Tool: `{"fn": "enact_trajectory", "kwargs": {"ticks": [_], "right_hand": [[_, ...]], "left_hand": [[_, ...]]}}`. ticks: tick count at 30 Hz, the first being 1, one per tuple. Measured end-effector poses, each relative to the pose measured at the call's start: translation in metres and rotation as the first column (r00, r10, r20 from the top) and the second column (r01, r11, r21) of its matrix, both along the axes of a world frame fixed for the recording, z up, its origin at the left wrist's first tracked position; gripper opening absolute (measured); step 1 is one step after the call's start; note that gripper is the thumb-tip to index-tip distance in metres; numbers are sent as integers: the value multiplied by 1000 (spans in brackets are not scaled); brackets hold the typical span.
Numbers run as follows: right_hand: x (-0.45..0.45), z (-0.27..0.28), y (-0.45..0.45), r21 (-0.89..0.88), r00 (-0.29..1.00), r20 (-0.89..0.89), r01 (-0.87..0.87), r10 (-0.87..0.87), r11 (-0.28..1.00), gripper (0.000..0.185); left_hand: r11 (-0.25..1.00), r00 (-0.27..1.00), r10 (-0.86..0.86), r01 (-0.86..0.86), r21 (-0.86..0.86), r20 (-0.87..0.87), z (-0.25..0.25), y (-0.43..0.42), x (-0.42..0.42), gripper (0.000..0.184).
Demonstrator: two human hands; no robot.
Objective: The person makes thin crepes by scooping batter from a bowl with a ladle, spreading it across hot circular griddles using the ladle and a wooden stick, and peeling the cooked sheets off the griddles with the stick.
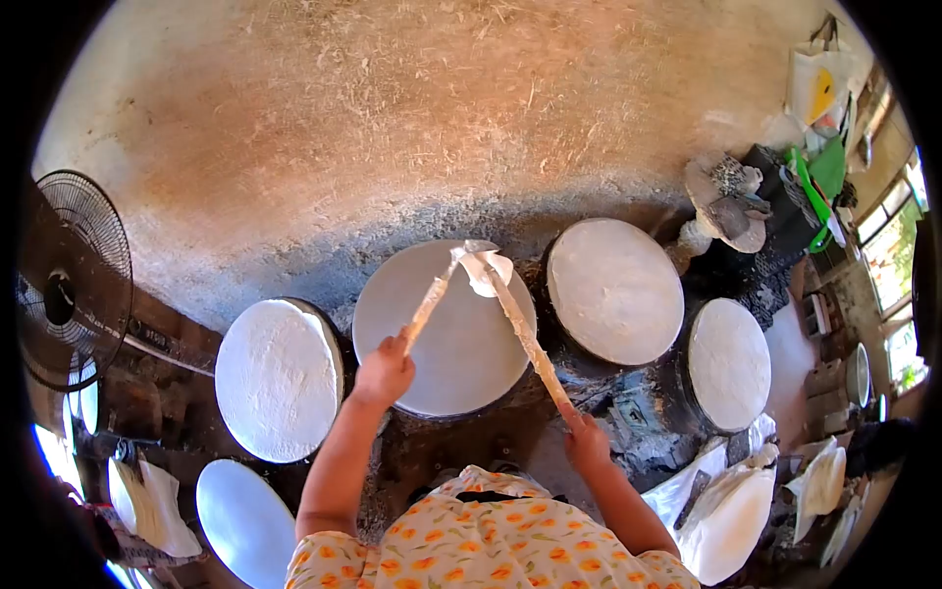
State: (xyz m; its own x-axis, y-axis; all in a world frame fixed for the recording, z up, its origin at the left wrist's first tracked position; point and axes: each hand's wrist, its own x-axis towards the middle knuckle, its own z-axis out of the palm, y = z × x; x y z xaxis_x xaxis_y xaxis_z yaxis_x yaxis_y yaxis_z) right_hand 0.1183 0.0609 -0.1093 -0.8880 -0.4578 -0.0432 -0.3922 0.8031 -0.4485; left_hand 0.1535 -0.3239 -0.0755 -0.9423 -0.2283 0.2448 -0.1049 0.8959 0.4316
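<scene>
My left hand [386,371] is closed around the handle of a short scraper [430,302], whose metallic head points away from me. In my right hand [587,444] is the end of a longer wooden-handled spatula [530,344]. The heads of the two tools meet over the far part of a large, round grey pan [442,363]. A white, paste-like lump [488,273] clings around the spatula's head, which it partly hides. Most of the pan's surface shows smooth and grey.
White-covered round tops stand at left [277,381], right [615,292] and far right [729,364]. A fan [74,280] is on the left. White-coated sacks or basins [731,510] lie low right. A stained wall [442,118] rises behind.
</scene>
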Motion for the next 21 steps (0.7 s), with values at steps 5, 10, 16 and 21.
{"fn": "enact_trajectory", "kwargs": {"ticks": [5,10,16,21], "right_hand": [[17,-9,-3,-233,1000,-5,20,-22,972,64],[8,-20,-14,-390,999,-16,21,-30,921,60],[-45,-4,-98,-405,981,175,-5,83,914,57],[-57,5,-143,-421,975,154,-83,162,903,56]], "left_hand": [[998,992,40,-45,-45,-116,66,-25,14,52],[871,937,221,-65,486,-271,55,-22,31,49],[367,957,259,27,930,-130,70,0,52,40],[291,980,201,-60,955,0,51,-4,65,16]]}}
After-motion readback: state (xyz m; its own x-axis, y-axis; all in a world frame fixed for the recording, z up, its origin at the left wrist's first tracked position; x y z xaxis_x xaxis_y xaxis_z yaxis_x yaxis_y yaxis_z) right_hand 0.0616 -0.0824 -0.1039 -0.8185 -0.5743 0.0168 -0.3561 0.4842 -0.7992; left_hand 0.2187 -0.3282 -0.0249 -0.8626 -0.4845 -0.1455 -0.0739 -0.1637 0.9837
